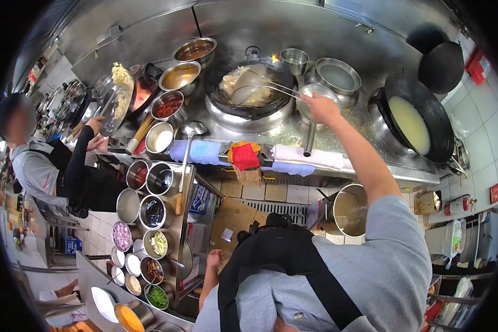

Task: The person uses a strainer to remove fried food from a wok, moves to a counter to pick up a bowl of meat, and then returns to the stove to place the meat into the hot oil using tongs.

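My right hand [321, 109] is closed round the handle of a long-handled skimmer [245, 94]. The skimmer's round head lies in the black wok [213, 91] among pale pieces of food [238, 77] in liquid; steam blurs the detail. Just beneath that hand a perforated strainer [315, 91] rests on a pot, its handle pointing toward me. Low at my side, near the steel cart, my left hand [214, 258] hangs with its fingers curled, and nothing shows in it.
A second wok [409, 124] with yellowish liquid stands right. Bowls of sauce [180, 76] and a ladle [193, 128] sit left of the stove. The cart holds several ingredient containers [157, 243]. A large pot [350, 210] stands below. A co-worker [50, 166] tips a tray of food at left.
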Action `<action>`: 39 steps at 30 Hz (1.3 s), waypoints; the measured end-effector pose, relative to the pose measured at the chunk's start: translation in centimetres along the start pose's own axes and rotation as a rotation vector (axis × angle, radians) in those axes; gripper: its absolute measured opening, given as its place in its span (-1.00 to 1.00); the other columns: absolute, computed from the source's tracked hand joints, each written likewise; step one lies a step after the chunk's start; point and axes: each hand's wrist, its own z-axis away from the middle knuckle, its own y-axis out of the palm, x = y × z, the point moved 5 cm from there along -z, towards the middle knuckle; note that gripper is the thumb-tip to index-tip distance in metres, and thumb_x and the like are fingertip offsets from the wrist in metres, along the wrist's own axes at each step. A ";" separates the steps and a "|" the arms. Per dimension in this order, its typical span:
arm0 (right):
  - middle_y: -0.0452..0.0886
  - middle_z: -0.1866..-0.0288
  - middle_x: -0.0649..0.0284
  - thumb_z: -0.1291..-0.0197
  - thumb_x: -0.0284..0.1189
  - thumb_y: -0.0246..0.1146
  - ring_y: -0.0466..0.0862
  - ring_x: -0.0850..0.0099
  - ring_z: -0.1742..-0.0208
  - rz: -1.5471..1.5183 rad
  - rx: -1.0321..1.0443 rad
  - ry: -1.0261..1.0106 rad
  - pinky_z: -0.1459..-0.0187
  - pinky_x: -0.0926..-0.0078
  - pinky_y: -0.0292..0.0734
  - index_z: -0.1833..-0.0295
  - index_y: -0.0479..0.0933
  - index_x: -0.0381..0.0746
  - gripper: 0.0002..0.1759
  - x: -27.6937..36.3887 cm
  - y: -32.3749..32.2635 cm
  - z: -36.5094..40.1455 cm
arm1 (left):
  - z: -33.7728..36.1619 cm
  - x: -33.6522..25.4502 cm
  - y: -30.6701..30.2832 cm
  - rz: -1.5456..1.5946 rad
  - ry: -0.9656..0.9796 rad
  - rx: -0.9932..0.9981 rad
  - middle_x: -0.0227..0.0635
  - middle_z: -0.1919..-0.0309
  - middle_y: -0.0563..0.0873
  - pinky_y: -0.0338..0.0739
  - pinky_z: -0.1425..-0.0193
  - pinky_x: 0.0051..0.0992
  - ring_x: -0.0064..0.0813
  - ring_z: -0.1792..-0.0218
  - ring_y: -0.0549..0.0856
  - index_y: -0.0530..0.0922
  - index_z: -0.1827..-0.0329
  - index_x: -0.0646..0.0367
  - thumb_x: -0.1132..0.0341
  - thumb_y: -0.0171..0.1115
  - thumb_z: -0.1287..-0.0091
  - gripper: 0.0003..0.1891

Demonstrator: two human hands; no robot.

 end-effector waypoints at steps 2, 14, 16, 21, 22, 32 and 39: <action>0.48 0.16 0.10 -0.05 -0.49 0.03 0.57 0.14 0.15 0.001 -0.053 -0.002 0.19 0.19 0.50 -0.12 0.40 0.09 -0.54 -1.8 -1.9 1.2 | 1.0 0.6 0.7 0.147 -0.177 0.092 -0.35 0.44 0.60 0.38 0.55 -0.50 -0.48 0.51 0.57 0.44 0.26 0.07 0.19 0.00 -0.30 -0.84; 0.59 0.16 0.06 -0.06 -0.45 0.16 0.57 0.10 0.10 -0.002 0.004 0.114 0.08 0.24 0.47 0.01 0.52 -0.13 -0.68 -2.5 -15.9 5.8 | 1.4 -1.1 -0.9 -0.280 -0.056 -0.077 -0.40 0.49 0.58 0.37 0.53 -0.44 -0.50 0.57 0.53 0.43 0.26 0.03 0.29 -0.13 -0.29 -0.87; 0.59 0.15 0.06 -0.06 -0.45 0.15 0.57 0.10 0.10 0.005 0.022 0.114 0.08 0.24 0.47 0.01 0.52 -0.11 -0.68 -1.9 -13.4 3.7 | 0.7 -2.4 0.2 -0.156 0.081 -0.059 -0.41 0.50 0.56 0.35 0.59 -0.50 -0.52 0.59 0.51 0.44 0.31 0.09 0.35 -0.11 -0.28 -0.88; 0.59 0.14 0.09 -0.07 -0.45 0.14 0.57 0.10 0.10 -0.057 0.018 0.136 0.11 0.21 0.46 0.01 0.51 -0.07 -0.68 -0.9 -8.9 1.8 | 0.2 -5.8 3.0 0.083 0.137 -0.097 -0.41 0.54 0.55 0.36 0.62 -0.52 -0.53 0.60 0.50 0.46 0.39 0.12 0.37 -0.09 -0.28 -0.85; 0.58 0.12 0.07 -0.08 -0.43 0.14 0.56 0.10 0.09 -0.099 0.024 0.141 0.10 0.21 0.46 -0.01 0.49 -0.08 -0.68 -0.7 -7.6 1.5 | 0.8 -5.7 3.1 -0.022 0.137 -0.064 -0.42 0.55 0.54 0.38 0.61 -0.52 -0.53 0.61 0.50 0.47 0.41 0.12 0.36 -0.09 -0.28 -0.84; 0.56 0.11 -0.04 -0.13 -0.44 0.11 0.54 0.05 0.05 -0.379 -0.122 0.223 0.05 0.21 0.43 -0.06 0.44 -0.17 -0.66 -1.5 -5.1 0.0 | 4.3 -2.3 0.7 -0.481 0.072 -0.035 -0.44 0.53 0.53 0.30 0.62 -0.46 -0.50 0.58 0.51 0.47 0.34 0.05 0.23 -0.06 -0.26 -0.84; 0.55 0.13 -0.11 -0.08 -0.49 0.06 0.53 -0.02 0.06 -0.417 -0.133 0.292 0.04 0.15 0.44 0.06 0.47 -0.25 -0.72 0.9 1.1 -9.7 | 3.9 -1.3 -0.9 -0.459 0.208 -0.031 -0.43 0.54 0.51 0.32 0.62 -0.50 -0.52 0.59 0.50 0.46 0.36 0.07 0.25 -0.08 -0.29 -0.83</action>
